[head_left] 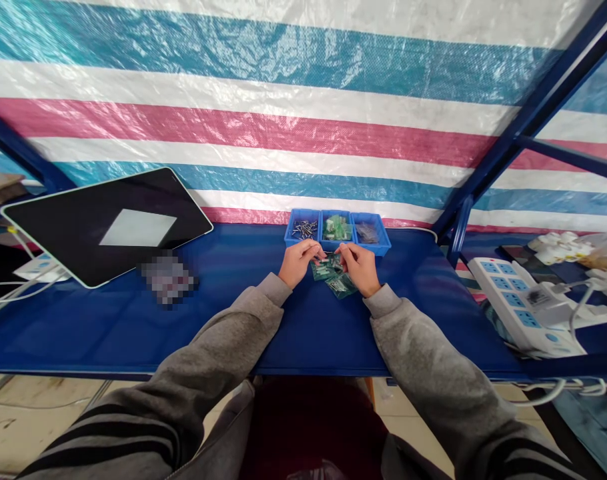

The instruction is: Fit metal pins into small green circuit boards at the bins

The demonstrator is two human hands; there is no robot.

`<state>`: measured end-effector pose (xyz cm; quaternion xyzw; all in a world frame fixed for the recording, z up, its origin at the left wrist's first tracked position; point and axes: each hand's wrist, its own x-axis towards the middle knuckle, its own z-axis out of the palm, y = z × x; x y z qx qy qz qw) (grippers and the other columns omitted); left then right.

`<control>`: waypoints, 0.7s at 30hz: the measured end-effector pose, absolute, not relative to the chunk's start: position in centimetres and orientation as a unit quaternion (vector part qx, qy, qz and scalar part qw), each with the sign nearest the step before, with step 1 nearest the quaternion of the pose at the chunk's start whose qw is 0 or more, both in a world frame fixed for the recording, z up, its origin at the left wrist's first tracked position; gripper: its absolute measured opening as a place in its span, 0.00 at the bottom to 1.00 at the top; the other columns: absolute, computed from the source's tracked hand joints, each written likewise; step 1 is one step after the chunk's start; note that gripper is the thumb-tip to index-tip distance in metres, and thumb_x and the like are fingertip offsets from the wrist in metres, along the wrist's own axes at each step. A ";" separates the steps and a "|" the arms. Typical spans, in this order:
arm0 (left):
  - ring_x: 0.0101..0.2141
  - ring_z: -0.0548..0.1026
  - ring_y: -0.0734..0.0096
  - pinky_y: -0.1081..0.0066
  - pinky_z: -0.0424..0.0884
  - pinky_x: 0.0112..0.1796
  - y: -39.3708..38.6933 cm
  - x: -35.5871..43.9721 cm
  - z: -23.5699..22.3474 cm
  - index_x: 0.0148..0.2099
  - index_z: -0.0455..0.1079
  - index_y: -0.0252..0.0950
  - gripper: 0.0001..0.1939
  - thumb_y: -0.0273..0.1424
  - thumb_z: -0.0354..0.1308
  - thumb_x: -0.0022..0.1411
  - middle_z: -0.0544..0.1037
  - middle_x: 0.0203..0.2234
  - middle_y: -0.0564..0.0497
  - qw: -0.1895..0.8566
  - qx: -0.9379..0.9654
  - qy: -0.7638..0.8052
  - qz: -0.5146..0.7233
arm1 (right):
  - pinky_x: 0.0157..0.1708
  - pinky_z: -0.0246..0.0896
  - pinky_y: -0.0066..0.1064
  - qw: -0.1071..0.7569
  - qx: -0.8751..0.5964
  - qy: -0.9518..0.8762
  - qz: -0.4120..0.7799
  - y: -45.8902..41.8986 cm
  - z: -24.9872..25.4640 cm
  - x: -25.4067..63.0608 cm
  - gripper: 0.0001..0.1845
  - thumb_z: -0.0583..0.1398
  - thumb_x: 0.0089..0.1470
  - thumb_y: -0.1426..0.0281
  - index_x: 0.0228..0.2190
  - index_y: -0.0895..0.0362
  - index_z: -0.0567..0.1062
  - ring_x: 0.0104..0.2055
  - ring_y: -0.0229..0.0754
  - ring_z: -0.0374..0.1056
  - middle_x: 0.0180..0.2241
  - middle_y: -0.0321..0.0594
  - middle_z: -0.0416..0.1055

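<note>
My left hand (298, 262) is closed in a pinch at the upper left of a small green-tinted plastic bag (324, 268). Opposite it, my right hand (359, 268) pinches at the bag's upper right; its fingertips partly hide the edge. Small pale pieces show through the plastic. Below lies a second similar bag (341, 287) with thin metal parts inside, on the blue table. Just beyond my hands stand three joined blue bins: the left bin (288, 233) contains loose screws (305, 230), the middle has green packets (337, 228), the right holds clear bags (367, 233).
A black flat screen (78, 227) with a white sheet (138, 228) leans at the left, beside a blurred patch (168, 279). A white power strip (513, 300) with plugged-in chargers lies right. Blue frame posts (513, 143) and a striped tarp (283, 127) bound the table (418, 320).
</note>
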<state>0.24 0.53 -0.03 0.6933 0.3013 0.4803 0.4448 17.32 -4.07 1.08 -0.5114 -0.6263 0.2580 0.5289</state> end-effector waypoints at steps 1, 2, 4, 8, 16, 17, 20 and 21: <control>0.25 0.75 0.72 0.72 0.73 0.26 0.6 0.2 -0.1 0.34 0.69 0.33 0.22 0.49 0.55 0.63 0.76 0.25 0.49 0.435 0.694 0.311 0.482 | 0.23 0.59 0.29 0.526 -0.514 -0.628 0.255 -4.1 1.0 17.3 0.26 0.51 0.60 0.49 0.26 0.56 0.73 0.17 0.36 0.61 0.17 0.33 0.65; 0.23 0.74 0.72 0.72 0.72 0.25 0.7 0.1 -0.2 0.34 0.70 0.33 0.21 0.48 0.55 0.63 0.76 0.24 0.49 0.420 0.694 0.324 0.487 | 0.23 0.59 0.29 0.523 -0.517 -0.630 0.249 -4.0 1.0 17.4 0.26 0.51 0.60 0.49 0.26 0.56 0.73 0.18 0.36 0.61 0.18 0.34 0.65; 0.25 0.75 0.70 0.71 0.72 0.28 0.7 0.0 -0.2 0.36 0.73 0.33 0.18 0.45 0.56 0.63 0.78 0.26 0.48 0.367 0.704 0.352 0.496 | 0.23 0.58 0.29 0.517 -0.525 -0.636 0.231 -4.0 0.9 17.5 0.26 0.52 0.60 0.50 0.26 0.56 0.74 0.19 0.37 0.63 0.18 0.35 0.66; 0.35 0.77 0.65 0.70 0.72 0.34 1.0 -0.4 0.1 0.37 0.76 0.35 0.13 0.40 0.57 0.62 0.81 0.36 0.46 0.263 0.738 0.385 0.487 | 0.25 0.58 0.29 0.503 -0.526 -0.658 0.194 -4.0 1.0 17.7 0.23 0.53 0.60 0.53 0.26 0.57 0.75 0.22 0.38 0.64 0.19 0.36 0.68; 0.27 0.76 0.70 0.72 0.71 0.29 2.1 -1.4 0.2 0.35 0.75 0.35 0.14 0.40 0.57 0.61 0.80 0.30 0.49 0.297 0.695 0.411 0.510 | 0.26 0.52 0.26 0.169 -0.309 -0.899 0.259 -4.9 0.9 16.8 0.09 0.72 0.42 0.68 0.27 0.55 0.78 0.26 0.35 0.64 0.26 0.33 0.70; 0.26 0.76 0.70 0.73 0.71 0.28 2.1 -1.4 0.1 0.34 0.75 0.35 0.14 0.40 0.57 0.61 0.80 0.29 0.49 0.303 0.694 0.412 0.507 | 0.27 0.52 0.26 0.153 -0.311 -0.908 0.237 -4.9 0.8 16.7 0.07 0.71 0.43 0.71 0.25 0.55 0.78 0.27 0.35 0.64 0.26 0.34 0.70; 0.25 0.76 0.71 0.74 0.71 0.27 1.9 -1.2 0.3 0.33 0.75 0.34 0.13 0.39 0.58 0.60 0.80 0.29 0.50 0.312 0.695 0.411 0.501 | 0.29 0.53 0.27 0.176 -0.356 -0.898 0.187 -4.8 0.8 16.6 0.06 0.67 0.48 0.74 0.23 0.56 0.77 0.30 0.38 0.66 0.28 0.37 0.71; 0.25 0.76 0.71 0.74 0.71 0.27 1.7 -1.2 0.4 0.33 0.75 0.34 0.13 0.39 0.58 0.60 0.80 0.29 0.49 0.312 0.695 0.409 0.502 | 0.30 0.53 0.28 0.200 -0.380 -0.885 0.181 -4.7 1.0 16.8 0.05 0.67 0.50 0.74 0.24 0.57 0.76 0.30 0.38 0.66 0.28 0.37 0.72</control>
